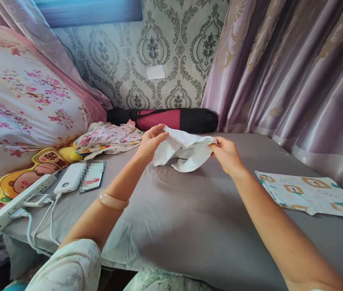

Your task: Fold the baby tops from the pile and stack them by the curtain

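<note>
A white cloth (186,147) is stretched between my two hands above the grey bed sheet (195,210), its lower folds hanging towards the sheet. My left hand (153,139) pinches its upper left corner between thumb and fingers. At the cloth's right edge, my right hand (224,152) grips it the same way. A folded white cloth with orange animal prints (310,193) lies flat to the right of my right forearm. Left of my left hand is a pile of printed clothes (107,139).
A phone (94,176), a white power bank (68,178) and a power strip (16,208) with cables lie at the left, near a yellow cushion (34,173). A black and pink rolled bag (165,120) rests along the wall. Purple curtains (280,68) hang at the right.
</note>
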`<state>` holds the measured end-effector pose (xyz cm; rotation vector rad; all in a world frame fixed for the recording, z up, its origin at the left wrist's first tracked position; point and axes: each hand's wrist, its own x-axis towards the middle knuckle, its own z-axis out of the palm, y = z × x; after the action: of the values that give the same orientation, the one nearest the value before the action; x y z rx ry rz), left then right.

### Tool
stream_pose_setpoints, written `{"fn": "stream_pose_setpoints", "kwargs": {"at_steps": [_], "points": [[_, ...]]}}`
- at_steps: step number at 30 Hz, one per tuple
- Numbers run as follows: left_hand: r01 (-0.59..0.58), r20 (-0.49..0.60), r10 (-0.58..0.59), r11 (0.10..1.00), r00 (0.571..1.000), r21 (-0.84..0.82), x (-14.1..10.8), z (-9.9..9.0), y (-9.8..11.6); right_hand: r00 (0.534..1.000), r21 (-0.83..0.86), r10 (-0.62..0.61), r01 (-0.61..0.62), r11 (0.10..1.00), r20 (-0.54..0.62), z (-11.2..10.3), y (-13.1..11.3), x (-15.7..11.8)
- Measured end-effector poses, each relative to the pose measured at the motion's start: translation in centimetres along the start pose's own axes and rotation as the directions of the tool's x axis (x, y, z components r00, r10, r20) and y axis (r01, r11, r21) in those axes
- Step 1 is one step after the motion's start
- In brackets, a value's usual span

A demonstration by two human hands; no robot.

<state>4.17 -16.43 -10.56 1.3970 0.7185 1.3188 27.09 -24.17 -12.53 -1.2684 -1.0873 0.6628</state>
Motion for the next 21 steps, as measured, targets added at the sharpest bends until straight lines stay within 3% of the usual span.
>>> {"fn": "stream_pose_setpoints", "kwargs": {"at_steps": [2, 5, 7, 10, 13, 16, 19, 21], "points": [[0.004, 0.015, -0.004, 0.999, 1.0, 0.038, -0.4, -0.2, -0.4, 0.998, 0.033, 0.041, -0.042, 0.999, 0.043, -0.4, -2.1, -0.4], [0.006, 0.05, -0.01, 0.997, 0.999, 0.078, -1.1, 0.0, -1.0, 0.97, 0.06, 0.143, -0.158, 0.986, 0.196, -0.7, -5.0, -1.3], [0.001, 0.106, -0.009, 0.997, 0.994, 0.075, -1.6, 0.4, -1.6, 0.938, 0.054, 0.204, -0.227, 0.972, 0.282, -0.8, -6.4, -1.8], [0.022, 0.234, -0.028, 0.999, 0.972, 0.027, -2.5, 1.1, -2.7, 0.902, 0.003, 0.286, -0.303, 0.953, 0.322, -1.0, -7.8, -2.3], [0.132, 0.346, -0.135, 0.991, 0.928, 0.032, -3.4, 1.9, -3.9, 0.852, -0.042, 0.388, -0.4, 0.916, 0.352, -1.2, -8.1, -2.5], [0.197, 0.482, -0.194, 0.979, 0.855, 0.045, -4.4, 2.5, -5.1, 0.821, -0.016, 0.46, -0.484, 0.875, 0.337, -1.7, -8.0, -2.2], [0.161, 0.596, -0.184, 0.983, 0.781, 0.092, -5.1, 3.3, -6.1, 0.813, 0.023, 0.509, -0.536, 0.844, 0.284, -2.4, -7.7, -1.6], [0.099, 0.594, -0.19, 0.978, 0.782, 0.183, -5.3, 3.9, -6.6, 0.787, 0.014, 0.552, -0.577, 0.816, 0.275, -2.8, -7.4, -1.1]]}}
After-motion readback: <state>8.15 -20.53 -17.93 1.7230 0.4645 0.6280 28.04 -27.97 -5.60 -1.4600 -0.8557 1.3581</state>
